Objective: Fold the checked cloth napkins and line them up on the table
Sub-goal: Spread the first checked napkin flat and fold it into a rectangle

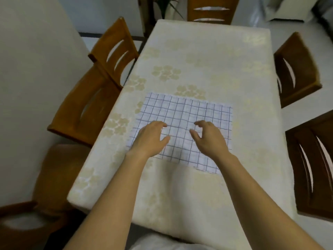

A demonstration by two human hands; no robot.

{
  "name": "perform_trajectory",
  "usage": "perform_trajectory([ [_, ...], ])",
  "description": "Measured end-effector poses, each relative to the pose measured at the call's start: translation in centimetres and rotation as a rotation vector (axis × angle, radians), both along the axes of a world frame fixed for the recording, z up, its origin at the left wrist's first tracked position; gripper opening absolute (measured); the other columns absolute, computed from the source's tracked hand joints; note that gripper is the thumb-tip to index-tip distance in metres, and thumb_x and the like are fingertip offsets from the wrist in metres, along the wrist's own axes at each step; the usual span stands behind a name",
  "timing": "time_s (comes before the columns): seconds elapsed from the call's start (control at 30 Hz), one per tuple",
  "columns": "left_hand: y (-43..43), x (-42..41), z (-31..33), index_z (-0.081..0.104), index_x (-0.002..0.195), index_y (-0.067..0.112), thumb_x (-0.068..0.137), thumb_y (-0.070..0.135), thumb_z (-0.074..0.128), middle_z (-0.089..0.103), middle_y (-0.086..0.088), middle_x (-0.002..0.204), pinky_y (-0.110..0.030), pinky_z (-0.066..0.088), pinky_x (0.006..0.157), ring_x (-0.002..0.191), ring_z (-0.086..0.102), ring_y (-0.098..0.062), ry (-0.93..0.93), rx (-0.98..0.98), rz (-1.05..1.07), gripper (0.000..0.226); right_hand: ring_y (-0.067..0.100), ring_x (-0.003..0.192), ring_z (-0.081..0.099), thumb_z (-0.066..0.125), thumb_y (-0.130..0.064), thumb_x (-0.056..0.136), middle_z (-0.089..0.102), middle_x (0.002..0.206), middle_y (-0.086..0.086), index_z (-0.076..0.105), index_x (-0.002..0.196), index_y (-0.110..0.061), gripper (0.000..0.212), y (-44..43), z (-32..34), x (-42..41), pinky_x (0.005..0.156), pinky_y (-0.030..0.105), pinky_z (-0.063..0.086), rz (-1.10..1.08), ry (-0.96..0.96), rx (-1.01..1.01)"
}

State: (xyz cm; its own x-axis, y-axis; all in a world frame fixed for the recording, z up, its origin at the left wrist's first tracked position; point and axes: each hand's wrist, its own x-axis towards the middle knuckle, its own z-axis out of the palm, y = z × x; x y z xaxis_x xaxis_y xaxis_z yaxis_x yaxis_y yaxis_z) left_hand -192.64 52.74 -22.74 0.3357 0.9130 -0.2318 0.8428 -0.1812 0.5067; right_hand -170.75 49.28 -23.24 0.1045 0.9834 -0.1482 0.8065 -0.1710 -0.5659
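One checked napkin [182, 112] lies flat & spread on the counter [216, 38], in its near half, edges a bit skewed vs the counter's edge. Left hand [151, 137] is over its left-middle, palm down, fingers loosely bent, thumb out sideways, holding nothing; right hand [210, 138] over the right-middle, fingers hooked claw-like, thumb apart from them, nothing pinched that I can see. Can't tell if fingertips touch the fabric or hang just above. Handling, my read: thin woven cloth, v. light, fully limp, so it'll sag from any single grip pt and won't keep a crease w/o pressing; not fragile. It lies on a floral tablecloth [165, 73], cloth on cloth, so prob. decent friction, but the layer below may ruck if pushed hard. Best hold: pinch the two corners of one edge, one per hand, lift low, carry to the opposite edge, flatten w/ palms along the fold; grid lines are a handy alignment ref. Unknowns: frame is soft, so weave, hems & wrinkles aren't resolvable; can't say if it's a single layer or already folded once; near-right corner sits partly behind the right forearm [252, 192]. Task says napkins, pl., but only this one is in view. Wooden chairs [68, 114] round the counter are cut off by the frame.
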Motion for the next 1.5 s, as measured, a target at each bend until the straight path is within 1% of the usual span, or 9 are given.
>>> perform_trajectory([
  [0.1, 4.9, -0.6, -3.3, 0.035, 0.156, 0.020, 0.101, 0.046, 0.055, 0.032, -0.001, 0.162, -0.043, 0.022, 0.123, 0.149, 0.030, -0.023, 0.067, 0.001, -0.048, 0.063, 0.030, 0.128, 0.054, 0.052, -0.043, 0.102, 0.049, 0.148, 0.012, 0.045, 0.149, -0.014, 0.055, 2.9, -2.9, -1.6, 0.104, 0.045, 0.045, -0.111, -0.038, 0.040],
  [0.23, 9.9, 0.7, -8.9, 0.011, 0.162, 0.028, 0.102, 0.060, 0.039, 0.002, -0.001, 0.171, -0.052, 0.001, 0.126, 0.157, 0.000, -0.027, 0.198, -0.088, -0.095, 0.074, 0.029, 0.150, 0.028, 0.050, -0.048, 0.102, 0.029, 0.163, 0.010, 0.028, 0.158, -0.017, 0.068, 5.2, -7.6, -1.2, 0.120, 0.047, 0.028, -0.173, -0.145, 0.016],
  [0.33, 11.1, 1.4, -13.1, -0.007, 0.162, 0.035, 0.096, 0.076, 0.030, -0.022, 0.002, 0.168, -0.056, -0.009, 0.124, 0.155, -0.017, -0.032, 0.323, -0.217, -0.123, 0.086, 0.031, 0.156, 0.004, 0.041, -0.059, 0.101, 0.002, 0.170, 0.009, 0.007, 0.162, -0.023, 0.078, 5.7, -11.4, 0.0, 0.126, 0.049, 0.010, -0.168, -0.218, -0.173],
  [0.4, 11.0, 1.3, -15.6, -0.018, 0.159, 0.037, 0.091, 0.084, 0.022, -0.032, 0.002, 0.165, -0.058, -0.014, 0.122, 0.153, -0.025, -0.031, 0.376, -0.143, -0.139, 0.092, 0.030, 0.155, -0.013, 0.031, -0.068, 0.099, -0.017, 0.168, 0.005, -0.008, 0.161, -0.029, 0.084, 5.0, -14.2, 0.6, 0.126, 0.049, -0.004, -0.147, -0.263, -0.284],
  [0.5, 10.2, 0.7, -18.1, -0.020, 0.157, 0.039, 0.089, 0.085, 0.008, -0.031, 0.003, 0.165, -0.056, -0.014, 0.122, 0.154, -0.023, -0.028, 0.397, 0.051, -0.118, 0.086, 0.024, 0.152, -0.025, 0.014, -0.076, 0.097, -0.025, 0.166, 0.000, -0.016, 0.159, -0.033, 0.081, 2.8, -17.1, 0.4, 0.125, 0.047, -0.010, -0.166, -0.310, -0.284],
  [0.6, 10.4, 0.6, -19.1, -0.017, 0.158, 0.041, 0.092, 0.082, 0.005, -0.027, 0.005, 0.166, -0.054, -0.012, 0.123, 0.155, -0.020, -0.027, 0.386, 0.106, -0.095, 0.081, 0.019, 0.152, -0.025, 0.005, -0.072, 0.098, -0.021, 0.167, -0.004, -0.014, 0.159, -0.036, 0.074, 2.1, -17.8, -0.1, 0.126, 0.045, -0.008, -0.225, -0.364, -0.191],
  [0.8, 10.5, 0.5, -19.3, -0.019, 0.157, 0.040, 0.093, 0.080, 0.006, -0.029, 0.004, 0.165, -0.054, -0.014, 0.123, 0.155, -0.021, -0.027, 0.382, 0.123, -0.105, 0.080, 0.018, 0.151, -0.029, 0.004, -0.070, 0.099, -0.026, 0.166, -0.003, -0.020, 0.157, -0.036, 0.072, 2.4, -17.9, -0.1, 0.125, 0.046, -0.008, -0.212, -0.386, -0.209],
  [1.03, 9.9, 0.1, -18.1, -0.021, 0.158, 0.037, 0.095, 0.077, 0.007, -0.032, 0.002, 0.164, -0.057, -0.014, 0.122, 0.153, -0.025, -0.030, 0.370, 0.053, -0.147, 0.080, 0.026, 0.148, -0.034, 0.002, -0.075, 0.095, -0.036, 0.161, 0.003, -0.027, 0.155, -0.029, 0.081, 2.4, -16.9, -0.1, 0.123, 0.048, -0.016, -0.143, -0.388, -0.313],
  [1.5, 1.6, -3.1, -18.2, -0.023, 0.157, 0.035, 0.097, 0.075, 0.005, -0.032, 0.000, 0.165, -0.054, -0.014, 0.123, 0.151, -0.030, -0.029, 0.353, 0.102, -0.153, 0.078, 0.023, 0.146, -0.039, 0.004, -0.074, 0.097, -0.041, 0.159, 0.003, -0.032, 0.153, -0.031, 0.079, -5.0, -16.7, -2.9, 0.123, 0.048, -0.015, -0.138, -0.352, -0.311],
])
